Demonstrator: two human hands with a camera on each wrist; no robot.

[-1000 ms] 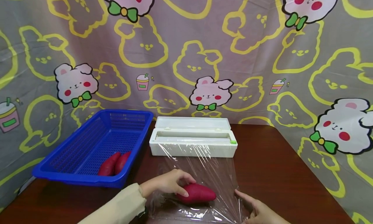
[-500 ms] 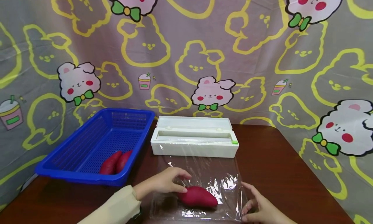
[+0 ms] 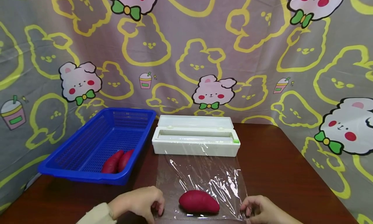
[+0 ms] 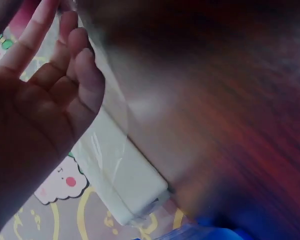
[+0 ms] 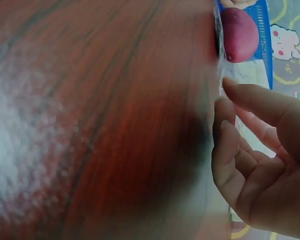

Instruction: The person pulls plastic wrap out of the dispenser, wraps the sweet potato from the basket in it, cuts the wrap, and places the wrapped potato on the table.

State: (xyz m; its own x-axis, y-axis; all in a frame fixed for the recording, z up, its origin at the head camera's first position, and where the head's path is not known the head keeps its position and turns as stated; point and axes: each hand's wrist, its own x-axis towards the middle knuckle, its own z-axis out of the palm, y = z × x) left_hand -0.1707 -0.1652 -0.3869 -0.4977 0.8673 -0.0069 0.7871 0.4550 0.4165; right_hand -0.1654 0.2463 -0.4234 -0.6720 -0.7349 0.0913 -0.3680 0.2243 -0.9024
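A clear sheet of plastic wrap (image 3: pixel 201 172) runs from the white dispenser box (image 3: pixel 195 148) toward the front of the table. On it, near the front, lies a red sweet potato (image 3: pixel 198 202). My left hand (image 3: pixel 142 201) is at the sheet's left front edge, thumb and fingers apart and bent downward; its palm (image 4: pixel 35 115) shows in the left wrist view. At the right front corner my right hand (image 3: pixel 262 211) pinches the wrap's edge between thumb and fingers. In the right wrist view, those fingertips (image 5: pixel 224 107) meet the film's edge.
Left of the dispenser stands a blue plastic basket (image 3: pixel 87 176) with two more red sweet potatoes (image 3: pixel 113 161) in its front corner. The dispenser's lid (image 3: pixel 195 121) stands raised. A patterned cloth (image 3: pixel 180 49) hangs behind the brown table (image 3: pixel 268 165).
My left hand has let go of the sweet potato and moved left to the wrap's edge. The wrap now lies flatter, and the sweet potato sits slightly nearer the front. My right hand stays at the right corner.
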